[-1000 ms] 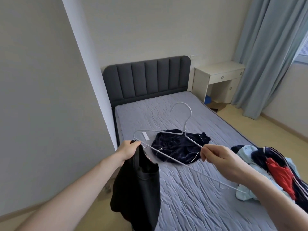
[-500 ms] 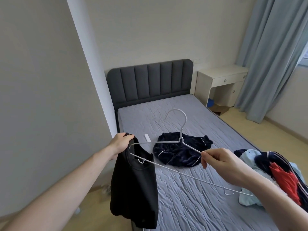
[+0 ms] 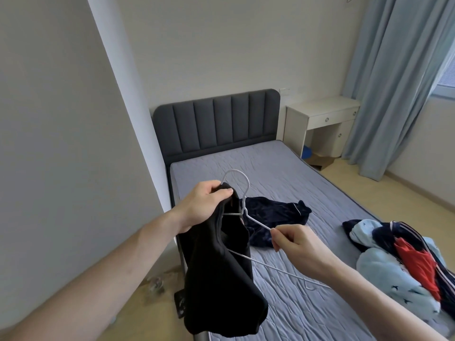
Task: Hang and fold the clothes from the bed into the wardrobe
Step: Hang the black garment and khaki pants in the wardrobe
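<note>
Above the bed (image 3: pixel 307 193), left hand (image 3: pixel 204 205) clutches black garment (image 3: pixel 219 274); right hand (image 3: pixel 298 244) pinches white hanger (image 3: pixel 243 207) arm.

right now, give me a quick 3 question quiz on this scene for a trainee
1. True or false: the left hand grips the black garment.
2. What does the right hand pinch? A) curtain B) white wire hanger C) red garment
3. Fill in: the dark navy garment lies flat on the ____.

Key: 1 true; 2 B; 3 bed
</note>
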Motion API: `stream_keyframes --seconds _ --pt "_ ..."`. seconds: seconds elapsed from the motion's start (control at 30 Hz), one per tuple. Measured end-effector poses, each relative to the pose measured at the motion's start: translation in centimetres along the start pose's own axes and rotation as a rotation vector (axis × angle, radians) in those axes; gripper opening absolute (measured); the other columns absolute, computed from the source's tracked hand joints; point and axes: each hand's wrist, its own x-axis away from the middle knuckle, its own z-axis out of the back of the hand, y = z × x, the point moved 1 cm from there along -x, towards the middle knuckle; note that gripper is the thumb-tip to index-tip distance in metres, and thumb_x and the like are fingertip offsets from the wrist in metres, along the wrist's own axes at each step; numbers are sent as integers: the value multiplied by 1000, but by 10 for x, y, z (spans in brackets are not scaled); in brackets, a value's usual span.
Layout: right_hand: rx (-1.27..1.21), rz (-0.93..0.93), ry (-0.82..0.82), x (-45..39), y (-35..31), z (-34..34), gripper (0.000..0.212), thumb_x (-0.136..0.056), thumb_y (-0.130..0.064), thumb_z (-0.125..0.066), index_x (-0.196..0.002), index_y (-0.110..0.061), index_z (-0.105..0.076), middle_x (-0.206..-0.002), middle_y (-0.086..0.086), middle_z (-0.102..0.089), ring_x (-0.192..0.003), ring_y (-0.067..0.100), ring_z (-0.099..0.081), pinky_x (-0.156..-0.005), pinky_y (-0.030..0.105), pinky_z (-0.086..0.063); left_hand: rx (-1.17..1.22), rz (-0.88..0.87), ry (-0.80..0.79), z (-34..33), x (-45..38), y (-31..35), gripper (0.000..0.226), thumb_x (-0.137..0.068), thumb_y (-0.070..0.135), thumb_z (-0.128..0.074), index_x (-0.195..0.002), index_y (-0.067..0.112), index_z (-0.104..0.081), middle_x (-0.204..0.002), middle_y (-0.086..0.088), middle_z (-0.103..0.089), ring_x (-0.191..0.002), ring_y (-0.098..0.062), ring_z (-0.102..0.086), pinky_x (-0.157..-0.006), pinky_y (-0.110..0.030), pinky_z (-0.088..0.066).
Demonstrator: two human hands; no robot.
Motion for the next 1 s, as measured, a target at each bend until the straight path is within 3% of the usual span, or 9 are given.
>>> stream_keyframes --seconds 0.07,0.17,0.3,0.5,0.57,0.67,0.73,0.87,1.0 --pt "-34 6 72 -1 -3 5 46 -104 -35 -49 -64 -13 -51 -47 -9 -35 -43 8 -27 -45 20 -25 -55 6 -48 -2 1 1 41 -92 44 -60 -102 4 -68 -100 -20 -73 -93 -38 -72 -90 -50 -57" --pt "-74 24 162 0 -4 21 48 -104 -35 -51 -61 -14 -48 -48 -7 -34 -45 8 -26 -46 21 -24 -283 -34 23 8 -2 2 28 -94 43 -57 -92 18 -70 -83 -1 -75 -75 -19 -73 -71 -29 -57" --pt "-80 25 199 6 -5 27 48 -103 -35 -51 -58 -18 -48 -46 -7 -34 -43 8 -26 -45 21 -26 -450 -64 172 18 -9 0 29 -100 38 -55 -83 16 -63 -68 7 -59 -62 -7 -54 -65 -30 -44" --pt "-77 -20 199 0 -13 -20 46 -103 -33 -51 -64 -8 -55 -44 -7 -37 -42 8 -32 -45 23 -26 -289 -182 46 -18 -6 15 26 -100 36 -56 -76 29 -62 -61 16 -58 -55 3 -51 -55 -11 -39" --pt "-162 -25 225 -2 -14 -28 47 -104 -34 -50 -64 -8 -49 -46 -8 -34 -44 7 -29 -46 22 -24 -131 -147 27 -20 -7 20 23 -101 36 -56 -85 24 -67 -70 13 -65 -66 0 -61 -61 -11 -44" --pt "-253 27 273 1 -10 -28 49 -105 -31 -51 -62 -10 -38 -51 -9 -31 -49 8 -28 -48 22 -23 -17 -68 -186 -11 -4 20 34 -103 43 -52 -96 15 -69 -80 5 -68 -74 -10 -65 -67 -20 -49" --pt "-269 51 296 4 -6 -23 50 -104 -31 -53 -63 -9 -36 -53 -8 -30 -51 8 -27 -50 25 -24 -234 -121 -215 -1 -5 12 40 -98 55 -47 -95 20 -69 -83 12 -62 -77 -8 -59 -73 -28 -46" --pt "-309 59 310 6 0 -16 50 -101 -34 -53 -64 -4 -36 -54 -8 -27 -51 7 -24 -50 27 -21 -987 -443 53 12 -16 3 32 -88 55 -44 -101 43 -71 -103 24 -46 -104 -2 -47 -98 -32 -35" --pt "-234 118 418 6 -7 -13 28 -99 -24 -61 -73 -16 -61 -63 -15 -48 -54 8 -42 -54 22 -32 -793 -363 -87 22 -25 5 13 -92 54 -49 -84 51 -59 -91 25 -62 -89 -1 -59 -76 -26 -44"
